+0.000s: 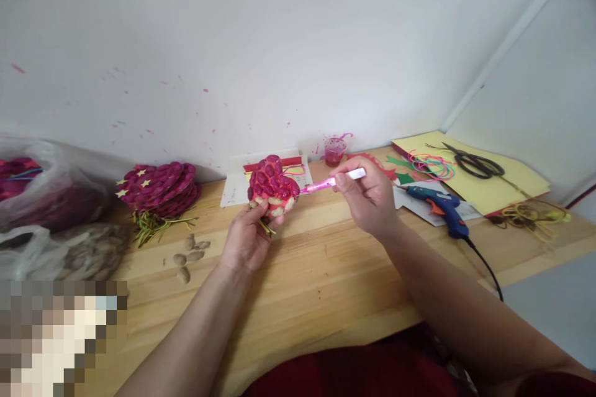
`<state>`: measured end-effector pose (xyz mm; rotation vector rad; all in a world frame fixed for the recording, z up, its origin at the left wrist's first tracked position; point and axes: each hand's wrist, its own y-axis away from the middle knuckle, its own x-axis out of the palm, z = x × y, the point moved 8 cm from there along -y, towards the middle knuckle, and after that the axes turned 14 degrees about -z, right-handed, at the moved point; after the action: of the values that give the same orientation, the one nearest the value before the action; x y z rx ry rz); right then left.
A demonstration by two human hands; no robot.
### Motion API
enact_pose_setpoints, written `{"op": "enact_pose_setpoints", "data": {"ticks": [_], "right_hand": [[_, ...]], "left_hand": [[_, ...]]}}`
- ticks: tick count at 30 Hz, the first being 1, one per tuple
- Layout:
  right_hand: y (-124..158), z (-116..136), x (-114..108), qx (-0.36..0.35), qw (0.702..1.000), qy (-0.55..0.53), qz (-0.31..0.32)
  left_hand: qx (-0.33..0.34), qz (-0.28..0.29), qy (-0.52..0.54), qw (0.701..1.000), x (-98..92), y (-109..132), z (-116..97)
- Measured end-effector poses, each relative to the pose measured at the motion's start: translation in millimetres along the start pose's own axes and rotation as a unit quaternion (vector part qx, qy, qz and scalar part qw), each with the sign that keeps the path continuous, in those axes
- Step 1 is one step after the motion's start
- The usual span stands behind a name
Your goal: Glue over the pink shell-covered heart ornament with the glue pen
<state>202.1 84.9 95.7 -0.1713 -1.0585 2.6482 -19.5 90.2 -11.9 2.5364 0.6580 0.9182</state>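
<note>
My left hand (246,237) is closed round the base of a round craft piece (272,186) covered in shells. Most shells are painted magenta; a few along the bottom are bare. My right hand (367,197) pinches a pink paintbrush (333,181), whose tip touches the right side of the piece. Both are held above a wooden table (316,279).
A stack of painted pieces with yellow stars (158,186) lies left. Loose shells (189,255) and plastic bags (51,223) lie farther left. A paint cup (334,150) stands by the wall. A blue glue gun (440,205), scissors (477,164) and yellow paper (484,179) lie right.
</note>
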Motion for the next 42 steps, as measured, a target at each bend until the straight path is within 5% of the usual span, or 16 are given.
{"op": "enact_pose_setpoints", "data": {"ticks": [17, 21, 29, 42], "right_hand": [[-1.6, -8.7, 0.4, 0.02, 1.0, 0.008, 0.0], [-4.1, -12.8, -5.3, 0.03, 0.999, 0.007, -0.037], [2.0, -10.1, 1.7, -0.025, 0.997, 0.075, 0.01], [2.5, 2.9, 0.7, -0.09, 0.991, 0.102, 0.007]], "left_hand": [[0.049, 0.012, -0.01, 0.999, 0.0, -2.7, -2.6], [0.121, 0.033, -0.028, 0.992, 2.0, 1.3, -9.3], [0.273, 0.072, -0.103, 0.954, 5.7, 13.3, -21.8], [0.249, 0.044, -0.105, 0.962, 4.2, 8.6, -20.1]]}}
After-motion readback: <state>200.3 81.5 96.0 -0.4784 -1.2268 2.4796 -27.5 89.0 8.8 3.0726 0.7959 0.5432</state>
